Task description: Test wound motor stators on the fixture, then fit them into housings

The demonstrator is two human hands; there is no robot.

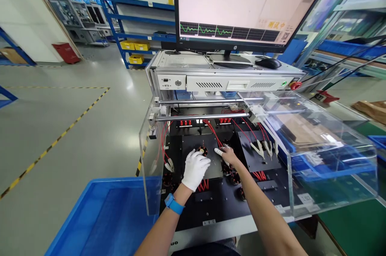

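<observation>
My left hand (196, 169), in a white glove, is over the left black plate (188, 143). Its bent fingers are at the near side of a round motor stator (203, 150) with copper-coloured windings, and seem to grip it. My right hand (228, 156) is just right of that plate's middle, with white covers on its fingertips. Its fingers are drawn together where several red leads (213, 129) come down; what they hold is hidden. More stators (235, 178) lie between the two plates, partly behind my right forearm.
White-sleeved clips (169, 165) on red leads lie at the left, and others (258, 149) on the right plate (245, 139). A clear cover (328, 147) stands at the right, under a metal rail (202, 117). A monitor (241, 6) rises behind; a blue bin (99, 215) sits left.
</observation>
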